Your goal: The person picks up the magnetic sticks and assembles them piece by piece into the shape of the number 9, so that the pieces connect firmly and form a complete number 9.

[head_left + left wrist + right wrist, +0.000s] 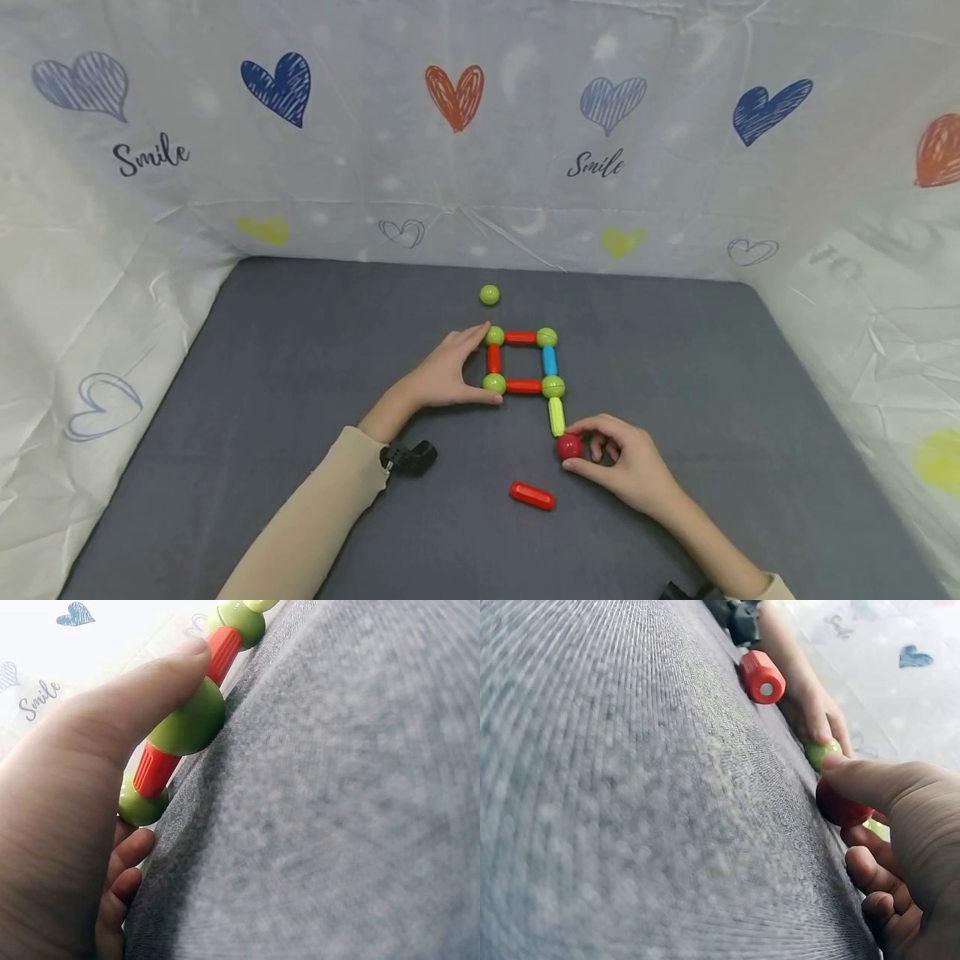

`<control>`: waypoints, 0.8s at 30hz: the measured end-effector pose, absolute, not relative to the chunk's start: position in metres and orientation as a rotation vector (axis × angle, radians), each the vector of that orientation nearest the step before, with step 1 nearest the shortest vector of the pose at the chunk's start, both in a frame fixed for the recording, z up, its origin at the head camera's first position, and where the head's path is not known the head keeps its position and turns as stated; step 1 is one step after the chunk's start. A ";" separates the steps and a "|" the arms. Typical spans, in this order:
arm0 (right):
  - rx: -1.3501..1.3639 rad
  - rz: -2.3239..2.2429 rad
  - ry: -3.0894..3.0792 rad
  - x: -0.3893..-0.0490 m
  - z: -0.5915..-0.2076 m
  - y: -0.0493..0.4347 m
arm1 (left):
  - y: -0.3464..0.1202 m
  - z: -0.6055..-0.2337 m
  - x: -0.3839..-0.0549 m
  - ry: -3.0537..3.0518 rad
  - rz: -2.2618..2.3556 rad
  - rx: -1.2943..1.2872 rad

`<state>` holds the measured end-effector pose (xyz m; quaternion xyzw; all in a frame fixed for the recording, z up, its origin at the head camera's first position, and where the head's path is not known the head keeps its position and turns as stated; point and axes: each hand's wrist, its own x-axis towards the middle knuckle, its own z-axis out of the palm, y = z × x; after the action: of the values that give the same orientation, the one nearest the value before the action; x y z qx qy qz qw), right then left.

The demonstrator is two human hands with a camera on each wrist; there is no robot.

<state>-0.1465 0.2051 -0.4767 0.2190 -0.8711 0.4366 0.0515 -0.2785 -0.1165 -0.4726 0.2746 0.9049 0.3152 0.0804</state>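
Observation:
On the grey cloth lies a square of toy building rods and balls: green corner balls (547,337), red rods (524,387) on three sides and a blue rod (550,361) on the right. My left hand (442,373) grips its left side, thumb at the near corner ball (191,720) and forefinger at the far one. A yellow-green rod (556,417) runs toward me from the near right corner. At this rod's near end my right hand (633,468) pinches a red ball (569,447) between thumb and forefinger; its other fingers curl loosely below, as the right wrist view shows.
A loose red rod (532,496) lies nearer me, left of the right hand; a silvery disc shows in its end in the right wrist view. One loose green ball (489,294) sits beyond the square. White printed sheeting (517,167) encloses the back and sides.

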 end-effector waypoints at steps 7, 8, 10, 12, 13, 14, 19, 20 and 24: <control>0.666 1.321 -2.637 -0.146 -0.480 0.205 | -0.110 -0.455 -0.281 2.669 1.058 0.932; 0.663 1.320 -2.638 -0.146 -0.480 0.205 | -0.107 -0.451 -0.282 2.658 1.072 0.984; 0.659 1.315 -2.640 -0.146 -0.480 0.206 | -0.097 -0.441 -0.284 2.605 1.071 1.113; 0.661 1.310 -2.639 -0.146 -0.480 0.207 | -0.084 -0.432 -0.288 2.489 1.056 1.261; 0.664 1.309 -2.637 -0.147 -0.480 0.207 | -0.077 -0.428 -0.289 2.424 1.023 1.320; 0.667 1.309 -2.636 -0.147 -0.480 0.207 | -0.069 -0.424 -0.290 2.356 0.984 1.366; 0.679 1.346 -2.631 -0.147 -0.483 0.205 | -0.037 -0.417 -0.296 2.086 0.766 1.426; 0.681 1.354 -2.630 -0.147 -0.483 0.205 | -0.031 -0.416 -0.297 2.058 0.726 1.417; 0.679 1.366 -2.626 -0.146 -0.482 0.206 | -0.016 -0.414 -0.300 2.020 0.585 1.390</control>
<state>-0.1459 0.2057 -0.4822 0.2234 -0.8635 0.4492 0.0525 -0.2995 -0.0159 -0.4139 0.5251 0.7630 0.2211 0.3054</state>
